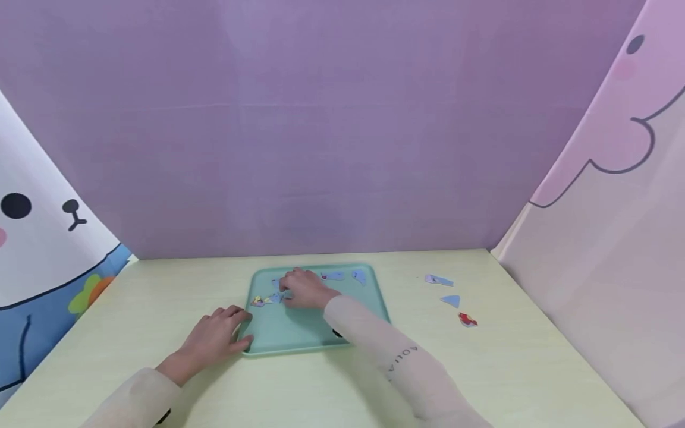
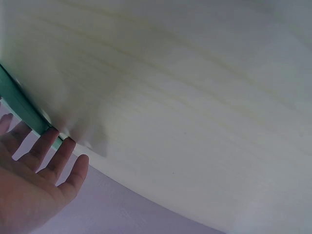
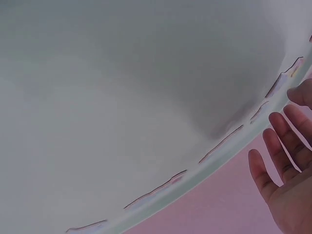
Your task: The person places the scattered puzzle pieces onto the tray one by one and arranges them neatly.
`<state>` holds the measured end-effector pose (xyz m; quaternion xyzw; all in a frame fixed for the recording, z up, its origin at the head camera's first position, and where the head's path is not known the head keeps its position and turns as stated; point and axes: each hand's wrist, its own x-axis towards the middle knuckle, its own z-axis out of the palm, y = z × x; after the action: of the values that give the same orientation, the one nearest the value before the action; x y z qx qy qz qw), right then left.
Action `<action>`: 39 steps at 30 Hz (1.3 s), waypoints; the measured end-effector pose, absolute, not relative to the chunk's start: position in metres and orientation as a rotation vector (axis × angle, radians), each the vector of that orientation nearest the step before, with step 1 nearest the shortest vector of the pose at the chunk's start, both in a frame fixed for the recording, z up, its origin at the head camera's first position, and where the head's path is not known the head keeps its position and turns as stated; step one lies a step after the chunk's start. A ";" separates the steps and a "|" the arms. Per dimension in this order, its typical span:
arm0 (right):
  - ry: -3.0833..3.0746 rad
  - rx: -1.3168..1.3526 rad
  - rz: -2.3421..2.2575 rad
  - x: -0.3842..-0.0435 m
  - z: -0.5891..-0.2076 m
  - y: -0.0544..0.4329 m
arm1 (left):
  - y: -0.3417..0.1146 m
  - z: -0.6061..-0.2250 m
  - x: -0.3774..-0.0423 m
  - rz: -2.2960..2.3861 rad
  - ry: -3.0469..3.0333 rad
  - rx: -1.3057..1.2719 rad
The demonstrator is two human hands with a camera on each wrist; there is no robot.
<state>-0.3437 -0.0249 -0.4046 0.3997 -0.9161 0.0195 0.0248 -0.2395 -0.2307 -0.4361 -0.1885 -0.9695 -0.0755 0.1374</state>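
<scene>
A light green tray (image 1: 283, 334) lies on the table and holds several flat, irregular pieces with blue cartoon print, like jigsaw pieces. My right hand (image 1: 305, 288) reaches over the tray's upper left, close to a blue piece (image 1: 275, 298) and a yellow-printed piece (image 1: 258, 302). In the right wrist view, the right fingers (image 3: 279, 146) are loosely extended; nothing shows gripped between them. My left hand (image 1: 216, 334) rests at the tray's left edge, fingers spread, touching the rim. The left wrist view shows these fingers (image 2: 61, 157) against the green rim (image 2: 23, 106).
To the right of the tray, a purple-blue piece (image 1: 439, 280), a blue triangular piece (image 1: 451, 301) and a red piece (image 1: 467, 320) lie apart on the pale table (image 1: 514, 368). A purple backdrop (image 1: 342, 148) stands behind, with printed cloth panels at both sides.
</scene>
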 end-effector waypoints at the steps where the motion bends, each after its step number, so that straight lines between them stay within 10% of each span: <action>1: -2.834 1.237 0.065 -0.343 -0.405 -0.022 | -0.231 -0.436 -0.239 -0.221 -2.804 -0.545; 39: -2.879 0.987 0.290 -0.340 -0.407 0.125 | -0.230 -0.435 -0.239 -0.230 -2.795 -0.547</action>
<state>-0.3403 0.1253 -0.4071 0.3225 -0.9409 0.0948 0.0422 -0.2389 -0.2302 -0.4350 -0.1896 -0.9683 -0.0797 0.1417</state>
